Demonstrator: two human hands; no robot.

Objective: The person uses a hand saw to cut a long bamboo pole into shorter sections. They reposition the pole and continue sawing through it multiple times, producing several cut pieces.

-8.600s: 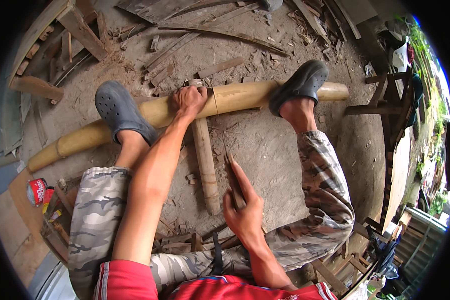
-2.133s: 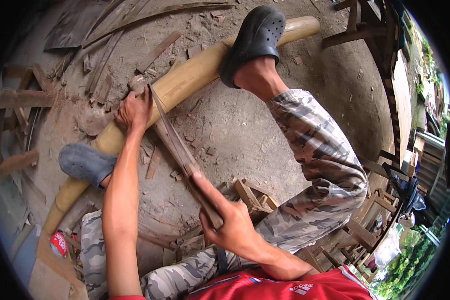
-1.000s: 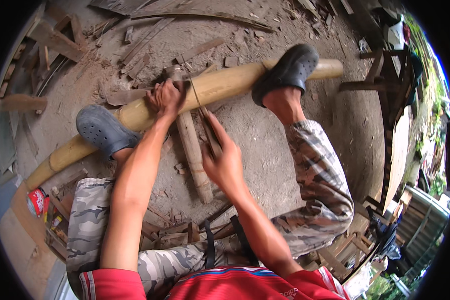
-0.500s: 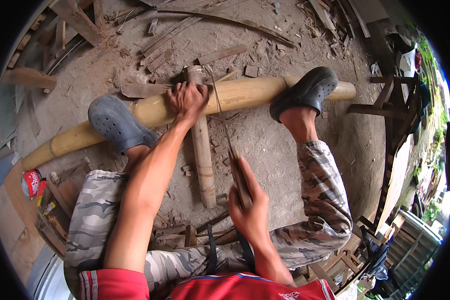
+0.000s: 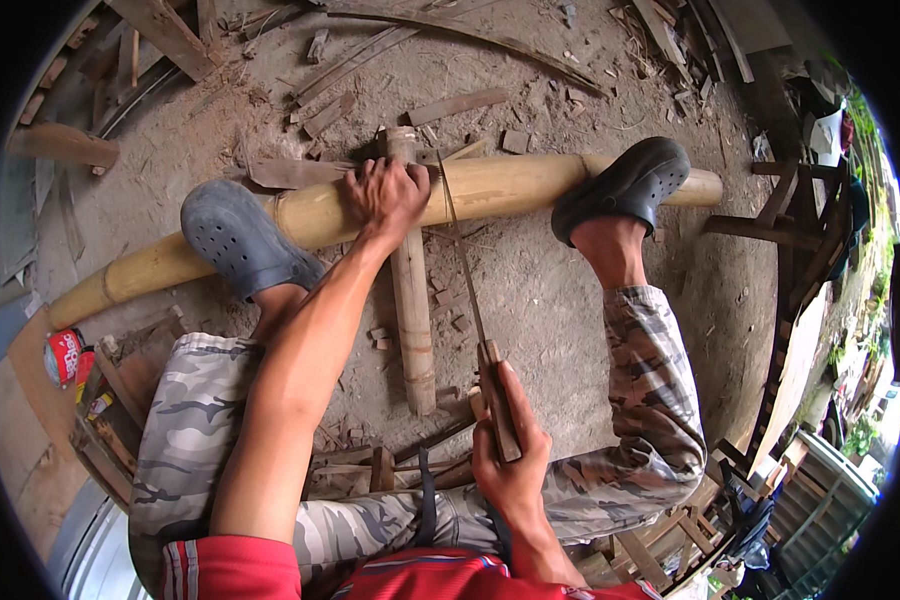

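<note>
A long, thick yellow bamboo pole (image 5: pixel 500 190) lies crosswise over a shorter, thinner bamboo piece (image 5: pixel 412 325) on the dirt floor. My left hand (image 5: pixel 388 195) presses down on the pole near its middle, fingers wrapped over the far side. In my right hand (image 5: pixel 517 440) is a handsaw, gripped by its wooden handle (image 5: pixel 496 400). The narrow blade lies across the pole just right of my left hand. Both my feet, in dark grey clogs, rest on the pole, the left clog (image 5: pixel 235 235) and the right clog (image 5: pixel 630 190) at either side.
Wood offcuts (image 5: pixel 457 105) and long thin strips (image 5: pixel 470 38) litter the ground beyond the pole. A wooden frame (image 5: pixel 785 215) stands at right. At the left lies a red tin (image 5: pixel 65 357) beside scrap wood. Loose timber lies close around my legs.
My right hand has drawn the saw back toward me, so the handle sits nearer my body. My left hand keeps its hold on the bamboo pole, and the whole view has shifted slightly.
</note>
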